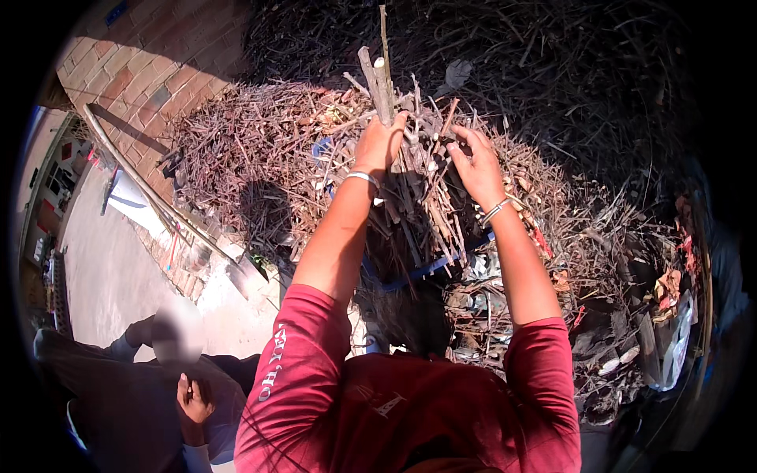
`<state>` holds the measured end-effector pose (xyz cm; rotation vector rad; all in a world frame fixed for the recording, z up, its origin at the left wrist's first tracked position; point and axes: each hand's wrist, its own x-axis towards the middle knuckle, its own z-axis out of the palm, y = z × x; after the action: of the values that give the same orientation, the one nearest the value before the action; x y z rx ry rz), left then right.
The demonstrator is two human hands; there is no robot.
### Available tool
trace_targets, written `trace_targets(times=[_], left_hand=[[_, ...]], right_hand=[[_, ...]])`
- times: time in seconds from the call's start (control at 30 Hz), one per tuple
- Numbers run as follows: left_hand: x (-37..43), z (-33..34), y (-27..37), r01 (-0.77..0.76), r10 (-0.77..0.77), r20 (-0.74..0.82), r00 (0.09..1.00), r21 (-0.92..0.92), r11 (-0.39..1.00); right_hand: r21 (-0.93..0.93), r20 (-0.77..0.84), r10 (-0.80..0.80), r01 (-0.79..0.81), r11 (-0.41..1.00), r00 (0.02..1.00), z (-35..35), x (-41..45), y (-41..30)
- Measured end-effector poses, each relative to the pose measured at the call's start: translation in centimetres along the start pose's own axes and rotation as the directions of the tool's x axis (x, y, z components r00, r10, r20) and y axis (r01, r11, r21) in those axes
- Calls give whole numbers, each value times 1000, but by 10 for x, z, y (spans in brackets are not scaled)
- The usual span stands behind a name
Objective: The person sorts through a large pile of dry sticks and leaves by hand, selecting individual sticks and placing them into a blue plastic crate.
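My left hand (378, 142) is closed around several thick cut branches (378, 88) that stand upright above a blue plastic basket (414, 273). The basket is filled with dry sticks (414, 207), lying mostly lengthwise, and its blue rim shows at the near side and at the left. Over the right part of the basket is my right hand (476, 162), fingers spread and curved beside the sticks; whether its fingertips touch them I cannot tell. A bracelet circles each wrist.
Heaped twigs (219, 142) surround the basket. Leaning at the left is a long curved pole (130, 168) by a brick wall (136, 71). Another person (142, 402) is at the lower left, one hand raised. A clear plastic bag (675, 349) lies at the right.
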<state>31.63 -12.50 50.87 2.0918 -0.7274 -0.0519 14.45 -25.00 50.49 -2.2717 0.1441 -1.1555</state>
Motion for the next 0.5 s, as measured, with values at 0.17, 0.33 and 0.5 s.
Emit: trace_targets(times=[0.17,0.33,0.5], left_hand=[[34,6,-17,-4,8,77,997,-42,999],[31,0,-18,-31,50,159,986,-121,992],[13,-6,-15,-249,251,117,961,-37,968]], right_hand=[[-159,-4,-70,68,985,998,25,19,-15],[-288,38,-126,131,949,991,50,46,-20],[-336,28,28,-17,942,999,83,66,-41]])
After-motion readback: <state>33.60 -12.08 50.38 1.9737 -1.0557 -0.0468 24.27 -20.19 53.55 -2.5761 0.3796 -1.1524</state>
